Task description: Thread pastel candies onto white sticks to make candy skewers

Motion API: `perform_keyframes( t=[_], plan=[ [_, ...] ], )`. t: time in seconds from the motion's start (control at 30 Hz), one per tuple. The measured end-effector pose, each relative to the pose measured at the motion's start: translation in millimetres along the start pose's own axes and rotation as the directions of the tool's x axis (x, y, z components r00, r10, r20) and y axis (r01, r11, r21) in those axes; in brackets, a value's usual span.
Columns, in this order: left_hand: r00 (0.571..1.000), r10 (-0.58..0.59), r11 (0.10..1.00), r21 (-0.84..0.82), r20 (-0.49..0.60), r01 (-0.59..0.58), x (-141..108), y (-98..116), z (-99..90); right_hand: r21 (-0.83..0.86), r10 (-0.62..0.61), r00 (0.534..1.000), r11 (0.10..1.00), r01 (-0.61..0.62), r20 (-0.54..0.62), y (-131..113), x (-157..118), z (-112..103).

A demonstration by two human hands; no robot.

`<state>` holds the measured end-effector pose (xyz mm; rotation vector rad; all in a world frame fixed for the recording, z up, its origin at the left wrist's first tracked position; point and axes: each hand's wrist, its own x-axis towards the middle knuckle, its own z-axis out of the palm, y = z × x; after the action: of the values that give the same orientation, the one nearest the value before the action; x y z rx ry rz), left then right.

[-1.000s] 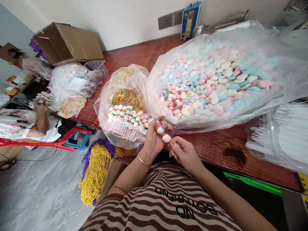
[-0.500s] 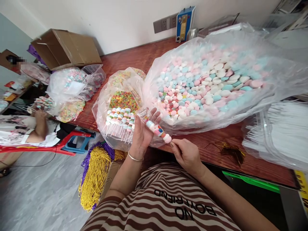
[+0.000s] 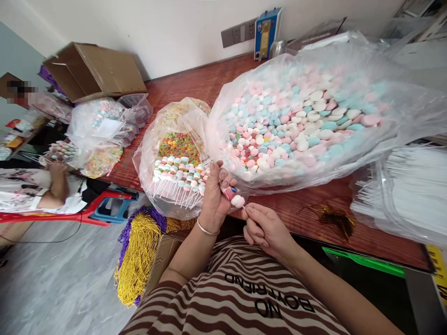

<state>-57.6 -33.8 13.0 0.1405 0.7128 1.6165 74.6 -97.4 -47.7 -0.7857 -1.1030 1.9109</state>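
A candy skewer point(image 3: 238, 201) of pink, white and coloured pieces lies across my left hand point(image 3: 213, 197), whose fingers curl round it. Part of the skewer and its clear wrapper are hidden by those fingers. At the skewer's lower end, my right hand point(image 3: 267, 228) pinches the thin white stick between thumb and forefinger. Just left of my left hand, several finished skewers point(image 3: 178, 173) lie in a row with their white sticks towards me. They rest on a clear plastic bag point(image 3: 145, 158) with small orange, green and yellow rings point(image 3: 178, 144) in it.
A large clear bag of pastel discs point(image 3: 310, 121) spreads over the red-brown table point(image 3: 300, 209). White sticks point(image 3: 419, 186) fill a bag at right, near gold tinsel ties point(image 3: 337, 221). Gold beads point(image 3: 136, 260) hang at lower left. Another person's arm point(image 3: 57, 186) works at far left.
My left hand has closed its fingers round the skewer and moved slightly right and down. My right hand has shifted a little left, its thumb and forefinger now at the stick.
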Motion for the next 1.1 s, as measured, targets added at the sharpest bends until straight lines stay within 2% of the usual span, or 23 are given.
perform_keyframes(
  t=[0.03, 0.07, 0.1, 0.17, 0.2, 0.23, 0.27, 0.3, 0.33, 0.37, 0.4, 0.43, 0.53, 0.63, 0.67, 0.73, 0.77, 0.8, 0.83, 0.9, 0.93, 1.0, 1.1],
  plan=[
    [1.0, -0.014, 1.0, -0.004, 0.015, 0.014, -0.9, -1.8, 0.4, 0.116, 0.059, 0.997, 0.991, -0.065, 0.051, -1.0, 1.1, 2.4],
    [0.999, -0.021, 1.0, -0.002, 0.025, 0.021, -1.7, -3.8, 0.9, 0.151, 0.07, 0.996, 0.986, -0.078, 0.06, -1.6, 2.7, 3.5],
    [0.999, -0.022, 1.0, 0.009, 0.028, 0.022, -2.4, -6.2, 1.3, 0.103, 0.037, 0.999, 0.994, -0.039, 0.024, -1.5, 4.8, 3.1],
    [1.0, -0.016, 0.998, 0.054, 0.004, 0.015, -4.0, -12.2, 1.6, -0.228, -0.186, 0.976, 0.961, 0.155, -0.117, 0.6, 10.0, -1.2],
    [1.0, -0.011, 0.996, 0.084, -0.016, 0.012, -4.9, -15.9, 1.5, -0.461, -0.356, 0.925, 0.849, 0.259, -0.136, 2.5, 12.9, -4.4],
    [0.999, -0.008, 0.993, 0.114, -0.037, 0.012, -5.8, -19.7, 1.1, -0.672, -0.52, 0.85, 0.659, 0.337, -0.085, 4.8, 15.7, -7.7],
    [0.999, -0.007, 0.99, 0.141, -0.052, 0.014, -6.7, -23.3, 0.3, -0.817, -0.642, 0.767, 0.431, 0.384, 0.021, 7.2, 18.2, -10.7],
    [0.998, -0.007, 0.987, 0.16, -0.06, 0.017, -7.5, -26.4, -0.7, -0.888, -0.708, 0.692, 0.218, 0.405, 0.142, 9.4, 20.1, -13.2],
    [0.998, -0.008, 0.986, 0.168, -0.062, 0.018, -8.1, -28.6, -1.9, -0.911, -0.735, 0.637, 0.063, 0.407, 0.234, 11.3, 21.3, -14.9],
    [0.998, -0.005, 0.986, 0.167, -0.06, 0.015, -8.5, -29.6, -3.3, -0.918, -0.741, 0.612, -0.016, 0.396, 0.277, 12.7, 21.6, -15.9],
    [0.998, -0.007, 0.987, 0.158, -0.056, 0.016, -8.6, -29.5, -4.7, -0.925, -0.739, 0.619, -0.016, 0.379, 0.267, 13.5, 21.0, -16.6],
    [0.999, -0.017, 0.989, 0.146, -0.049, 0.024, -8.4, -28.2, -6.2, -0.932, -0.727, 0.652, 0.045, 0.359, 0.215, 13.7, 19.7, -17.0],
    [0.998, -0.061, 0.991, 0.116, -0.013, 0.062, -6.6, -20.7, -10.2, -0.906, -0.624, 0.78, 0.308, 0.29, 0.038, 11.6, 13.0, -18.8],
    [0.998, -0.051, 0.99, 0.131, 0.027, 0.047, -4.6, -15.5, -13.5, -0.858, -0.57, 0.82, 0.445, 0.255, -0.053, 8.3, 8.5, -19.7],
    [0.998, -0.043, 0.989, 0.14, 0.039, 0.037, -4.3, -15.1, -14.3, -0.812, -0.538, 0.838, 0.527, 0.251, -0.09, 7.3, 8.2, -18.7],
    [0.997, -0.039, 0.989, 0.143, 0.065, 0.029, -4.5, -15.8, -15.5, -0.563, -0.376, 0.911, 0.795, 0.225, -0.167, 5.8, 8.7, -13.9],
    [0.995, -0.045, 0.991, 0.13, 0.084, 0.034, -4.9, -16.5, -16.0, -0.346, -0.247, 0.954, 0.921, 0.177, -0.168, 5.2, 9.1, -10.6],
    [0.993, -0.056, 0.993, 0.111, 0.103, 0.044, -5.4, -17.2, -16.6, -0.1, -0.112, 0.986, 0.99, 0.1, -0.125, 4.8, 9.3, -7.0],
    [0.99, -0.068, 0.994, 0.088, 0.122, 0.058, -5.9, -17.9, -17.3, 0.128, -0.004, 0.999, 0.992, 0.01, -0.049, 4.3, 9.3, -3.5],
    [0.983, -0.098, 0.994, 0.055, 0.153, 0.09, -6.5, -19.1, -19.1, 0.42, 0.094, 0.988, 0.897, -0.136, 0.119, 3.5, 8.6, 2.2],
    [0.98, -0.113, 0.993, 0.05, 0.164, 0.106, -6.5, -19.6, -19.9, 0.483, 0.101, 0.978, 0.857, -0.178, 0.181, 3.0, 8.2, 3.9],
    [0.977, -0.133, 0.99, 0.064, 0.169, 0.124, -6.4, -20.0, -20.4, 0.522, 0.094, 0.972, 0.83, -0.195, 0.214, 1.4, 8.2, 4.7],
    [0.978, -0.139, 0.987, 0.108, 0.154, 0.123, -6.9, -17.4, -18.4, 0.478, 0.09, 0.99, 0.868, -0.13, 0.106, -3.1, 11.3, -1.1]
  ],
)
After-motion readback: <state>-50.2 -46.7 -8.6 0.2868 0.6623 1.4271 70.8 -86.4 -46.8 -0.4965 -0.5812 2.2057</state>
